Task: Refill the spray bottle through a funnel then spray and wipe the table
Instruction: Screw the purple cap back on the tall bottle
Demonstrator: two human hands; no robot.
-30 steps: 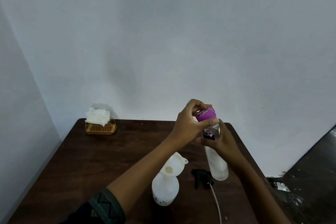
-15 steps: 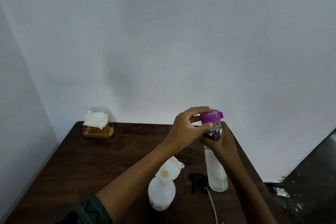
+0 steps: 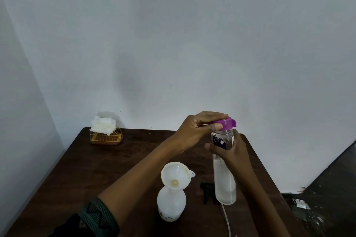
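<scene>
A tall clear water bottle point(image 3: 224, 181) stands upright at the right side of the dark wooden table point(image 3: 92, 175). My right hand point(image 3: 231, 152) grips its upper body from behind. My left hand point(image 3: 196, 132) pinches its purple cap point(image 3: 227, 124), which sits slightly raised over the bottle's mouth. In front and to the left stands the white spray bottle point(image 3: 171, 206) with a white funnel point(image 3: 176, 176) in its neck. The black spray head point(image 3: 208, 191) with its thin tube point(image 3: 227, 219) lies on the table between the two bottles.
A gold wire holder point(image 3: 106, 137) with white napkins point(image 3: 103, 127) stands at the table's far left corner. White walls close in behind and to the left. Dark floor with debris point(image 3: 300, 203) lies off the table's right edge.
The purple cap has turned under my left hand and lifted a little off the bottle's neck. My view has shifted slightly; the bottle stays upright in my right hand.
</scene>
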